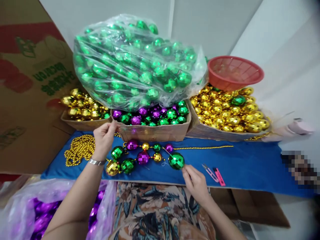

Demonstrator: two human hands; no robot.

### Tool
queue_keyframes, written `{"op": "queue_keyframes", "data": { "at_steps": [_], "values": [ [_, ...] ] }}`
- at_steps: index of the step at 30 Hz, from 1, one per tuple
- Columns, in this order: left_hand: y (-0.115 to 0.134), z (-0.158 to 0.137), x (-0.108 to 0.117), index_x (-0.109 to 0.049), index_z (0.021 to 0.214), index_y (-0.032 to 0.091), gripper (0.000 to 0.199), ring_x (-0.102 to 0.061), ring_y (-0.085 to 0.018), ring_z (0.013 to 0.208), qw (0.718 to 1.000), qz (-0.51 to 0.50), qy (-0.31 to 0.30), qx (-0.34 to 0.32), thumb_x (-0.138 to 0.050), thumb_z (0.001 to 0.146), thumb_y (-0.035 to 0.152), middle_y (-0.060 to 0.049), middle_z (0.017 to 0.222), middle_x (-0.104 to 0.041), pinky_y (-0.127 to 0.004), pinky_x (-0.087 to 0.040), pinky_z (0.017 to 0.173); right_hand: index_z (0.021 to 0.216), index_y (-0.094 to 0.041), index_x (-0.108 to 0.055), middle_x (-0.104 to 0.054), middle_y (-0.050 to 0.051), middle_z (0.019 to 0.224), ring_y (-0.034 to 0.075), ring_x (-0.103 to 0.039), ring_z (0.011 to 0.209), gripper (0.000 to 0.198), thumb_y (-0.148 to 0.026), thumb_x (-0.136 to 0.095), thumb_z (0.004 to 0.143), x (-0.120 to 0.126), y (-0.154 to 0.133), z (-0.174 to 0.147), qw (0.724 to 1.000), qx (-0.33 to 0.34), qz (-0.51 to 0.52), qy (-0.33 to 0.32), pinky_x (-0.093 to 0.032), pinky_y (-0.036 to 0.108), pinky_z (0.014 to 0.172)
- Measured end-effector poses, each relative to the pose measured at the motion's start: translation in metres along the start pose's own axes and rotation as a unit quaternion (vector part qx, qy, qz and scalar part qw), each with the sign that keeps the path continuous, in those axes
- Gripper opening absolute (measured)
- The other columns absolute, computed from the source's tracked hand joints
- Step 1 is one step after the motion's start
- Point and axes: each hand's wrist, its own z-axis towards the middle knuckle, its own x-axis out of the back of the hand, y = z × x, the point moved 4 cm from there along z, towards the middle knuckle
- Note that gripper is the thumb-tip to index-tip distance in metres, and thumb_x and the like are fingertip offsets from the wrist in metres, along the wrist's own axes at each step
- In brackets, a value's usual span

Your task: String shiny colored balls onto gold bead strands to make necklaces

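My right hand [196, 182] pinches the lower right edge of a large faceted green bead [176, 161], held over the blue cloth. A thin pale line, thread or needle, meets this bead's upper left, and a loose white thread [164, 163] curls beside it. My left hand [103, 140] is raised at the front left corner of the middle box, fingers pinched together; what they hold, if anything, is too small to make out. Between my hands lies a string of purple [143, 158], green and gold beads in two rows.
Behind stand cardboard boxes of gold beads [225, 113] and mixed beads [151, 133], under a clear bag of green beads [135, 66]. A red basket [236, 71] sits right. Thread snips [210, 173], a pink case [219, 176] and gold bead chain [80, 150] lie on the cloth.
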Motion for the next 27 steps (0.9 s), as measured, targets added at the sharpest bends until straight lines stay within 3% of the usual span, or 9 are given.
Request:
{"op": "queue_keyframes", "data": {
  "at_steps": [3,5,9,14,20,25,27],
  "values": [
    [-0.039,0.003,0.019,-0.070,0.085,0.014,0.049,-0.065,-0.017,0.072,0.991,0.116,-0.044,0.044,-0.040,0.090,0.053,-0.005,0.076,-0.070,-0.026,-0.049,0.068,0.085,-0.019,-0.053,-0.053,0.000,0.070,0.013,-0.052,0.063,0.018,-0.014,-0.041,0.098,-0.002,0.004,-0.003,1.000,0.005,-0.005,-0.008,-0.038,0.024,0.062],
    [-0.073,0.005,0.028,-0.070,0.091,0.014,0.045,-0.065,-0.020,0.076,0.975,0.195,-0.080,0.074,-0.046,0.086,0.052,-0.006,0.081,-0.071,-0.027,-0.048,0.068,0.087,-0.019,-0.054,-0.053,0.000,0.071,0.013,-0.052,0.063,0.017,-0.014,-0.041,0.098,-0.004,0.006,-0.003,1.000,0.009,-0.006,-0.012,-0.038,0.024,0.062],
    [-0.135,0.007,0.039,-0.069,0.078,0.015,0.023,-0.062,-0.022,0.068,0.947,0.266,-0.122,0.129,-0.063,0.073,0.036,-0.006,0.068,-0.068,-0.029,-0.044,0.065,0.089,-0.020,-0.055,-0.056,0.000,0.072,0.013,-0.054,0.063,0.015,-0.015,-0.043,0.097,-0.009,0.005,-0.001,1.000,0.025,-0.005,-0.009,-0.040,0.024,0.062],
    [-0.170,0.000,0.044,-0.063,0.069,0.014,0.014,-0.061,-0.019,0.069,0.930,0.293,-0.142,0.172,-0.066,0.074,0.027,-0.005,0.065,-0.063,-0.032,-0.044,0.072,0.093,-0.021,-0.058,-0.060,0.003,0.074,0.016,-0.058,0.065,0.017,-0.016,-0.042,0.097,-0.016,0.000,0.007,1.000,0.026,0.001,-0.013,-0.043,0.026,0.062],
    [-0.156,-0.001,0.033,-0.059,0.063,0.016,0.019,-0.064,-0.026,0.078,0.955,0.205,-0.104,0.189,-0.065,0.073,0.031,-0.008,0.065,-0.062,-0.032,-0.045,0.069,0.092,-0.021,-0.059,-0.061,0.003,0.074,0.017,-0.059,0.066,0.020,-0.016,-0.041,0.097,-0.026,-0.007,0.015,0.999,0.019,0.000,-0.037,-0.044,0.026,0.061],
    [-0.101,-0.019,0.006,-0.063,0.099,0.015,0.040,-0.066,-0.019,0.080,0.974,0.013,-0.097,0.206,-0.056,0.081,0.050,-0.010,0.091,-0.069,-0.030,-0.051,0.070,0.094,-0.020,-0.059,-0.064,0.004,0.076,0.017,-0.060,0.068,0.020,-0.016,-0.040,0.097,-0.044,-0.014,0.015,0.997,0.049,-0.006,-0.055,-0.045,0.028,0.064],
    [-0.073,-0.037,-0.011,-0.065,0.099,0.016,0.039,-0.066,-0.016,0.078,0.950,-0.151,-0.125,0.244,-0.066,0.076,0.048,-0.008,0.090,-0.070,-0.028,-0.052,0.070,0.094,-0.019,-0.060,-0.065,0.004,0.077,0.017,-0.060,0.069,0.021,-0.016,-0.040,0.098,-0.049,-0.019,0.017,0.996,0.065,-0.018,-0.063,-0.046,0.028,0.066]
  ]
}}
